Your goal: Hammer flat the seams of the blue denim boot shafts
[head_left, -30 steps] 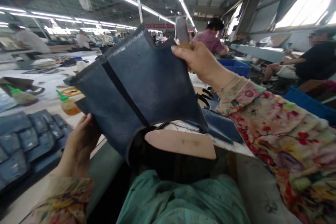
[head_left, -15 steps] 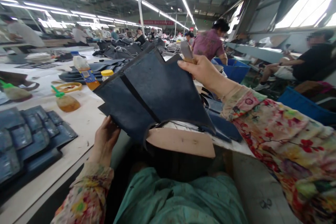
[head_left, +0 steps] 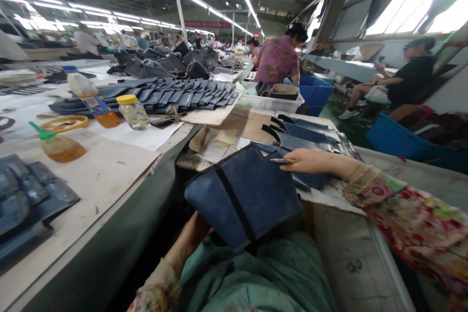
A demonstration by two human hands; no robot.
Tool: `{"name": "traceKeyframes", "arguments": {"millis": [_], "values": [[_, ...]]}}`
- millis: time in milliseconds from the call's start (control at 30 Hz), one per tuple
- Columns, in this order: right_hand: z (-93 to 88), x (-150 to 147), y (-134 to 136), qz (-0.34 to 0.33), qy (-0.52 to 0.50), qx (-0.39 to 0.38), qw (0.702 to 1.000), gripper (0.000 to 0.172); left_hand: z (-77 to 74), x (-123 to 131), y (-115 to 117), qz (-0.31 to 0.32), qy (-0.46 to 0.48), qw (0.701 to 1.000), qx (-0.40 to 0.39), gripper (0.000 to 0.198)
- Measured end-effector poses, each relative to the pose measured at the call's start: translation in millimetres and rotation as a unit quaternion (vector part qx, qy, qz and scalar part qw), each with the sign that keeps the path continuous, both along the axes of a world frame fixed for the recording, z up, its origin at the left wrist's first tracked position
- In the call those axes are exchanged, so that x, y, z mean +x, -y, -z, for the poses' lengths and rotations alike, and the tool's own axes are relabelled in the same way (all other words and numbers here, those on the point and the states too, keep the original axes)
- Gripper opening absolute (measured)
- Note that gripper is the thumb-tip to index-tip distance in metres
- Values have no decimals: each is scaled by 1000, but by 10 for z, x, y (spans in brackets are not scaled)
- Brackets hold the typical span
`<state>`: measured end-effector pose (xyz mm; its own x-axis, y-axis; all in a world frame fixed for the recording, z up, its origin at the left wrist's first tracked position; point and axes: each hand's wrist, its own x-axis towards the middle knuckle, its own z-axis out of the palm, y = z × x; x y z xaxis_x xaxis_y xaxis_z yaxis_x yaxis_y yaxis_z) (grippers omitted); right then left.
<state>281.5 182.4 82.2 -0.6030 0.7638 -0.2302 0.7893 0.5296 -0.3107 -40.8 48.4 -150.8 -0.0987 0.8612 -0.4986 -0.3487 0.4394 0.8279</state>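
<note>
A dark blue leather-like panel with a black stripe lies tilted above my green-covered lap. My left hand grips its lower left side, the fingertips partly hidden beneath it. At the panel's upper right, my right hand is closed around a thin, flat blade-like tool, whose tip points left over the panel. Whether those fingers also touch the panel I cannot tell. Just behind the right hand, more blue curved pieces are spread overlapping on the bench.
On the left table are a green-nozzled squeeze bottle, an orange-liquid bottle, a yellow-lidded jar and stacked blue pieces. A white bin stands beyond, near a co-worker in purple. Another person sits at right.
The panel has come down toward my lap and been turned, covering the beige pointed piece seen before. My right hand has lowered with the blade-like tool, and the view has shifted rightward.
</note>
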Motion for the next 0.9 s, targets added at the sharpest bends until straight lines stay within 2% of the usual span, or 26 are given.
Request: {"name": "traceKeyframes", "arguments": {"millis": [67,167,267,333,433,533,667,733,800,900], "values": [[37,86,1,-7,-68,18,998,27,-113,-198,-74,-59,8,998,2,31],[122,80,-20,-6,-154,54,987,37,-425,-487,-296,-104,9,994,34,33],[253,-17,-74,17,-166,83,982,40,-731,-565,-512,-101,8,992,71,37],[304,-60,-106,33,-169,94,980,37,-870,-519,-602,-76,6,993,89,42],[306,-3,-77,30,-228,113,967,36,-974,-446,-643,-33,-9,995,97,46],[407,171,95,21,-259,150,954,46,-995,-433,-625,-18,-113,987,110,47],[906,395,441,29,-141,130,981,40,-1004,-385,-640,41,-311,939,143,30],[1124,463,577,32,-132,111,984,38,-1041,-306,-667,65,-377,908,174,20],[1183,492,668,42,-168,128,977,38,-1101,-181,-690,65,-439,867,225,17],[1040,461,749,63,-229,194,952,33,-1199,98,-692,96,-527,788,304,25]]}}
